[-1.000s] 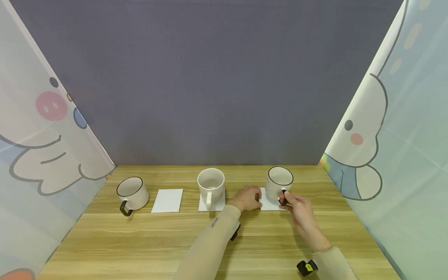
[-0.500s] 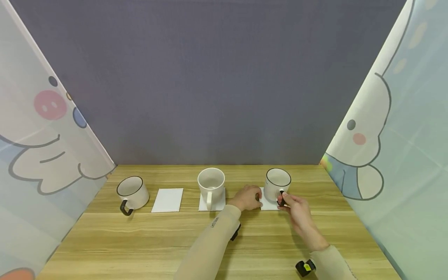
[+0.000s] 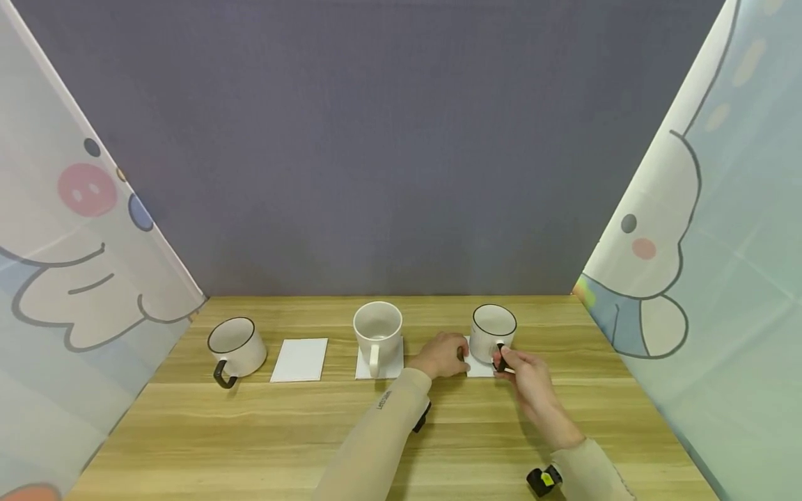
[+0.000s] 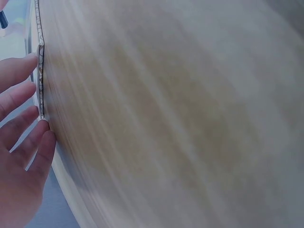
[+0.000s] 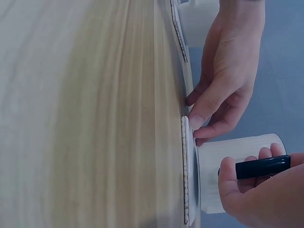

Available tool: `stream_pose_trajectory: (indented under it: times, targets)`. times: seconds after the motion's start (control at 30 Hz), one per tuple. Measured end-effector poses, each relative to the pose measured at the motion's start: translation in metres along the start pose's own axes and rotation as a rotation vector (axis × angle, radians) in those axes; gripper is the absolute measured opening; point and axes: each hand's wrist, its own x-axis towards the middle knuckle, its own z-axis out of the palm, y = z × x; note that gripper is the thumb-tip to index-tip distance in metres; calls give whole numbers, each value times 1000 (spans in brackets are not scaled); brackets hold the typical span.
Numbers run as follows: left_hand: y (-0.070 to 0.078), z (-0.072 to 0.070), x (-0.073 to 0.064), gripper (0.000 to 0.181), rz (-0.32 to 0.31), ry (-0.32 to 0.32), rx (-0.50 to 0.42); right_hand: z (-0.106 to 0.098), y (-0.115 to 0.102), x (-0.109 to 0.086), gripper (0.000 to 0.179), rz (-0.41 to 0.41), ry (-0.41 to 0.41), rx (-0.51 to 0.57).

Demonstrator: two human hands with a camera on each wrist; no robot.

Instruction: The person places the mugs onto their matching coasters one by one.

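Note:
My right hand (image 3: 532,381) pinches the black handle (image 5: 260,167) of a white mug (image 3: 485,341) with a dark rim. The mug is upright over a square white coaster (image 3: 477,371), its base right at the coaster's top in the right wrist view. My left hand (image 3: 441,355) touches the left edge of that coaster, the thumb at the near corner and the fingers farther back. In the left wrist view its fingers (image 4: 21,97) reach out, spread, to the coaster's edge.
A plain white mug (image 3: 378,334) stands on a second coaster (image 3: 395,365) left of my left hand. Farther left lies a bare white coaster (image 3: 299,360), then a black-rimmed mug (image 3: 241,351) on the wooden table (image 3: 250,438). A grey backdrop (image 3: 376,153) rises behind.
My right hand has moved the black-rimmed mug left and a little towards me over the coaster. The left hand stays at the coaster's edge.

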Motion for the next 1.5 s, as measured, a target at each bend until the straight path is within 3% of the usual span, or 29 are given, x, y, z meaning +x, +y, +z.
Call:
stream_pose_trajectory:
  times: [0.8,1.5]
  targets:
    - [-3,9,3,19,-21,22,-17,0,5,-4,30,25,-3,-83]
    - [1,2,-3,19,-28,3,-23,-3,5,-4,31,29,-28,-137]
